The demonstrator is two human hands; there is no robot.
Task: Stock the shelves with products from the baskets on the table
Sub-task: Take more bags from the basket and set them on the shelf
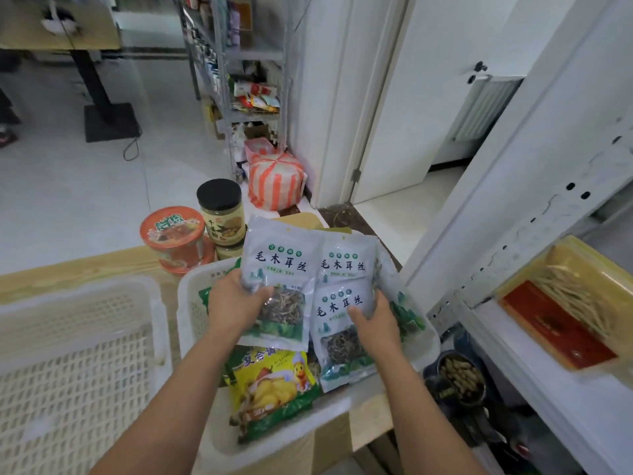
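Picking step: left hand (236,303) and right hand (375,323) each grip white plastic mushroom packets (281,269) above the right white basket (191,303); next, carry them right to the white metal shelf (548,354).

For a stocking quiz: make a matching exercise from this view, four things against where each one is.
Things:
1. yellow seasoning bag
2. black-lidded jar
3. red noodle cup
4. red and yellow packet

Places:
A. on the white shelf at right
B. lying in the basket under the hands
C. on the table, beyond the basket, next to the jar
D. stacked on another jar

Pairs: 1-B, 2-D, 3-C, 4-A
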